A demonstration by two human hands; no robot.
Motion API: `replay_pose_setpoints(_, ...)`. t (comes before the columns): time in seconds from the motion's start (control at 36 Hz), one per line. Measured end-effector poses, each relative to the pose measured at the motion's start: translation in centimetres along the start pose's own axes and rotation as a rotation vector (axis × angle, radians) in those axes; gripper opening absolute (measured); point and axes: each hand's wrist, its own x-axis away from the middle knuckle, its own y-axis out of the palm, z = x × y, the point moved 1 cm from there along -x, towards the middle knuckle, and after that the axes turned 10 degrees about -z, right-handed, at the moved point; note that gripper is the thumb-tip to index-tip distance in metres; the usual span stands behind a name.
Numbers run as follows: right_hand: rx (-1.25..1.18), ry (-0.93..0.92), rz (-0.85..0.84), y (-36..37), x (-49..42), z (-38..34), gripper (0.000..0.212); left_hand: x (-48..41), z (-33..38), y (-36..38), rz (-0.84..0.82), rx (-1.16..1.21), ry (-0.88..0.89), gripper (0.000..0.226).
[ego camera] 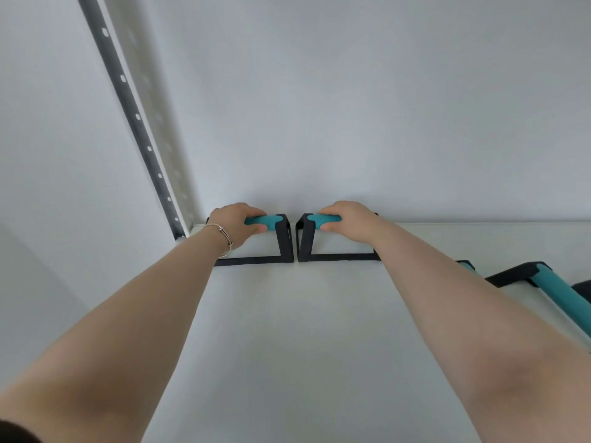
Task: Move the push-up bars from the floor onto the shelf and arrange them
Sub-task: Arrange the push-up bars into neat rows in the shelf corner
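Two black-framed, teal-handled push-up bars point(285, 241)

The left push-up bar point(283, 241) and the right push-up bar point(305, 241) are framed in matt black, seemingly metal; their teal grips point(267, 222) are finely dimpled. At 3 o'clock, a third bar point(558, 290) is sleeved in smoother teal. The shelf point(287, 330) is finished smooth, matt white. At 10 o'clock, a perforated upright point(137, 116) of dark grey metal is seen. A thin, shiny metal bracelet point(224, 233) is worn.
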Motion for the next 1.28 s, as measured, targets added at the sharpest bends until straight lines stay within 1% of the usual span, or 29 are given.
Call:
replay_pose_setpoints(0.28, 0.031, -0.003, 0.017, 0.4, -0.3, -0.2, 0.038, 0.4, -0.2, 0.2, 0.009, -0.024, 0.024, 0.033)
replay_pose_setpoints(0.42, 0.041, 0.002, 0.005, 0.2, -0.4, -0.1, 0.042, 0.3, -0.4, 0.0, 0.000, -0.021, 0.032, 0.032)
replay_pose_setpoints(0.72, 0.020, -0.028, -0.012, 0.1, -0.1, 0.2, 0.040, 0.5, -0.4, 0.1, 0.015, -0.015, 0.032, 0.031)
replay_pose_setpoints(0.86, 0.021, -0.030, 0.015, 0.3, 0.0, 0.3, 0.038, 0.5, -0.4, 0.2, 0.029, -0.016, 0.036, 0.031)
replay_pose_setpoints(1.06, 0.071, -0.045, 0.059, 0.9, 0.3, 0.3, 0.032, 1.0, 0.1, 0.1, 0.042, -0.050, 0.028, 0.033)
replay_pose_setpoints(1.28, 0.131, -0.029, 0.037, 0.8, 0.5, -0.1, 0.037, 1.7, 1.2, 0.4, 0.076, -0.111, -0.009, 0.039)
